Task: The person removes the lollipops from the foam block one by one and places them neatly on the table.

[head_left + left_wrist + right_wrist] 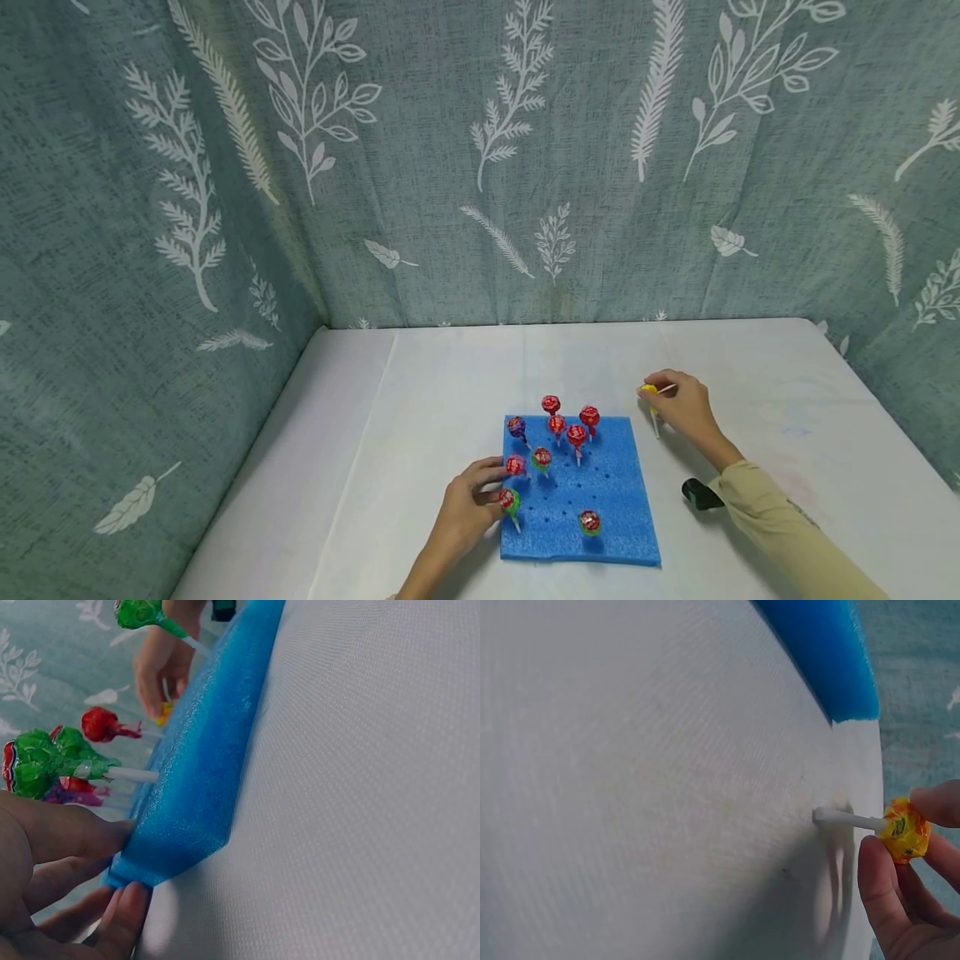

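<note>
Khaki sleeve (795,525) and, to its left, a bare forearm (426,571) are stretching in from the side nearest me. Past that forearm, the left hand (468,504) is holding the left edge of a blue foam board (615,500), bent fingers and thumb sitting narrowly about it, which I'm reading as steadying work. On the board's near part, a red-and-green lollipop (590,522) is standing to the right, while a green-wrapped lollipop (509,500) is leaning beside the thumb. Small holes (546,520) are dotting the foam, and farther in, a cluster of red lollipops (577,435) is crowding the far edge, a purple lollipop (517,427) occupying the corner on the left. Off the board's right side, the right hand (682,408) is pinching a yellow lollipop (905,831) by its wrapped head, its white stick (656,423) pointing down over the white table (420,433); whether the tip is touching, I can't tell. To my eye, the step in hand is fetching this yellow one for planting. Next, the work seems to be calling for a carry leftward, the tip lining up over a free hole, then a straight push. Behind everything, a leaf-patterned curtain (420,125) is hanging.
</note>
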Action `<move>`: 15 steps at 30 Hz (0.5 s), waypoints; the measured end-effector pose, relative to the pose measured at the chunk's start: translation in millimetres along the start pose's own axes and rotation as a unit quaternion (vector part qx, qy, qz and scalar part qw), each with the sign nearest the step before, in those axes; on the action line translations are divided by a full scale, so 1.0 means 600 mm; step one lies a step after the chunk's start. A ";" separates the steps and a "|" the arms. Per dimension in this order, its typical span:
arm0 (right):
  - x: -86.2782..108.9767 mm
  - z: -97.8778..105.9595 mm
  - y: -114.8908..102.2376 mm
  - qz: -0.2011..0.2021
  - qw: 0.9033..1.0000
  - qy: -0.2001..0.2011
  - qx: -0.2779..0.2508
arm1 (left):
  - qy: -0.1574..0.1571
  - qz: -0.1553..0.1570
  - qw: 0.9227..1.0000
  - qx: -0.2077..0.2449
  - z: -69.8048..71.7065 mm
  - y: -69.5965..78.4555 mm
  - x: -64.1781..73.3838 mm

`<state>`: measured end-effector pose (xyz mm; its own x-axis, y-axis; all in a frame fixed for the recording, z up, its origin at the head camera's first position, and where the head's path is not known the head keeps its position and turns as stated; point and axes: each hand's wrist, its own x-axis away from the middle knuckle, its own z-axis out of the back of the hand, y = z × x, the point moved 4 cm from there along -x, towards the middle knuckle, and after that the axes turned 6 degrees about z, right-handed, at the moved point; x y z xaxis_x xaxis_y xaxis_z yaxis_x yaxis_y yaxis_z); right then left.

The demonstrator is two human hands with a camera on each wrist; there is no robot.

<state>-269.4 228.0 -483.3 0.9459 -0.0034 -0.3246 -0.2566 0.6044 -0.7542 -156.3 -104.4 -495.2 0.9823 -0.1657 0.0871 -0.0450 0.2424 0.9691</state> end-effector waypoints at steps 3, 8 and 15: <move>-0.004 -0.002 0.003 -0.008 1.000 -0.010 0.001 | 0.002 0.003 1.000 0.004 0.000 -0.019 -0.006; -0.006 -0.003 0.011 -0.023 0.999 -0.035 0.007 | 0.002 -0.001 1.000 0.020 0.000 -0.018 -0.005; -0.010 -0.004 0.009 -0.005 0.998 -0.068 0.005 | 0.000 -0.007 1.000 0.028 0.001 -0.014 -0.003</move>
<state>-277.1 229.5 -486.8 0.9665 0.0982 -0.2372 -0.2465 0.6133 -0.7504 -157.5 -107.0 -503.6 0.9830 -0.1685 0.0732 -0.0410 0.1871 0.9815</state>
